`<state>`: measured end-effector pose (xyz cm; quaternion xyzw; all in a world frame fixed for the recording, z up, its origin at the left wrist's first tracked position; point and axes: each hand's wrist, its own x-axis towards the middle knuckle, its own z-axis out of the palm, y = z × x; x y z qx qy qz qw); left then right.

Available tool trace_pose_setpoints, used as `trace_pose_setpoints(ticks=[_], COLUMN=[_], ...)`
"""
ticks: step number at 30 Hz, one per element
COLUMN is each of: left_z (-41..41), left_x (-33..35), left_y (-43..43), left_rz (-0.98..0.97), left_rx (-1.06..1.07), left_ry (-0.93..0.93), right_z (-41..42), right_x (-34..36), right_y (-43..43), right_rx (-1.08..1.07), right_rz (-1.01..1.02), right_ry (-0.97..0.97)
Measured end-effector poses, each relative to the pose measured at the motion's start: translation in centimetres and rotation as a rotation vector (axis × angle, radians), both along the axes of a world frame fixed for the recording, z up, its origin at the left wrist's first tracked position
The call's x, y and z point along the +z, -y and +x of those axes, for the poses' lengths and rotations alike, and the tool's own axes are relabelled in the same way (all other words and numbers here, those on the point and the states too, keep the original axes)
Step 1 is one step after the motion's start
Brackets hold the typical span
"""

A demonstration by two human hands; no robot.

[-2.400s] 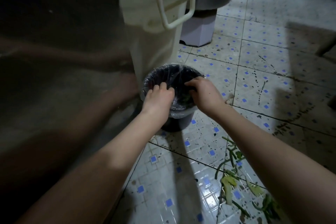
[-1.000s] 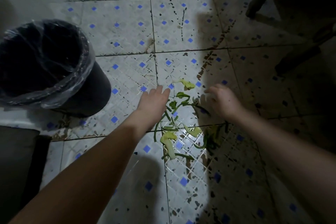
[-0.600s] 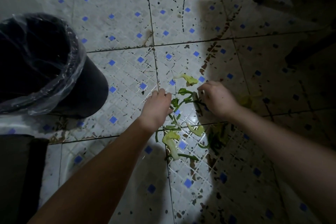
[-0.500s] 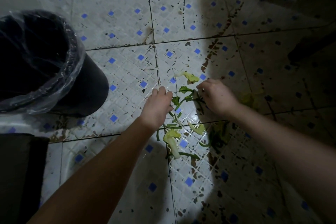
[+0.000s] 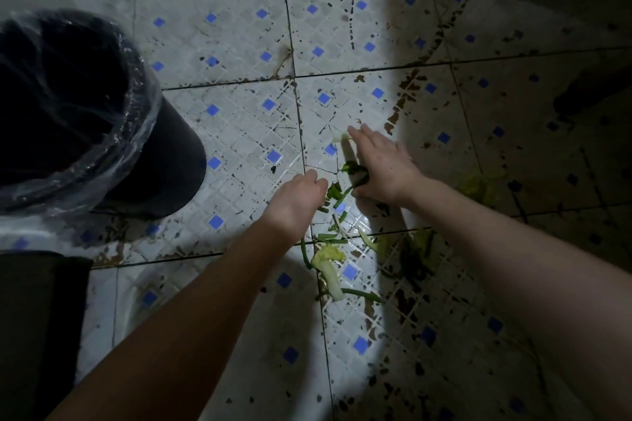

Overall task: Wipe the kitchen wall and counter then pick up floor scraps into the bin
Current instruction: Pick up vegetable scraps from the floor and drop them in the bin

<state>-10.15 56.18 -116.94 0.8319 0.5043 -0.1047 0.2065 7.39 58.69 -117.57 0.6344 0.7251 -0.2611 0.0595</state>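
Head view, single entry.

Item 1: left hand [image 5: 297, 202], lowered to the tiled floor [image 5: 222, 27], knuckles up, fingers curled under with the tips hidden. Whether it held anything could not be told.

Item 2: right hand [image 5: 383, 167], just beside the left and a little ahead of it. Its fingers were stretched forward and flat, while the thumb pinned a leafy stem [image 5: 354, 171] against the palm side. The stem's tail ran out into the gap between the two hands.

Item 3: pale scrap [image 5: 342, 137], on the floor, touching the right hand's foremost fingertip.

Item 4: cabbage piece [image 5: 328, 267], pale green, on the floor between the forearms, behind both hands toward the wrists. Thin green stems [image 5: 362, 296] lay around it.

Item 5: more scraps [image 5: 420, 249], in shadow against the right forearm, detail unclear. A yellowish scrap [image 5: 478, 186] lay in the shadow out past the right wrist.

Item 6: bin [image 5: 171, 164], dark, upright, fitted with a clear plastic liner [image 5: 136, 113]. It stood out to the left of the left hand, well apart from it.

Item 7: dark object [image 5: 34, 318], unidentified, below the bin at the frame's left edge.
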Motion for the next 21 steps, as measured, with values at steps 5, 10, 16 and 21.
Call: trace_pose_setpoints(ticks=[5, 10, 16, 21], left_z=[-0.7, -1.1, -0.8, -0.6], left_x=[0.4, 0.3, -0.8, -1.1], left_y=[-0.3, -0.2, 0.5, 1.1], left_rz=[-0.097, -0.071, 0.097, 0.14], left_rx=[-0.007, -0.03, -0.043, -0.022], left_ry=[0.026, 0.029, -0.078, -0.128], right_z=[-0.3, -0.4, -0.1, -0.5], right_x=[-0.6, -0.7, -0.8, -1.1], right_y=[-0.5, -0.2, -0.3, -0.4], right_rx=[0.07, 0.048, -0.01, 0.013], right_rz=[0.033, 0.124, 0.105, 0.132], right_ry=[0.049, -0.044, -0.049, -0.019])
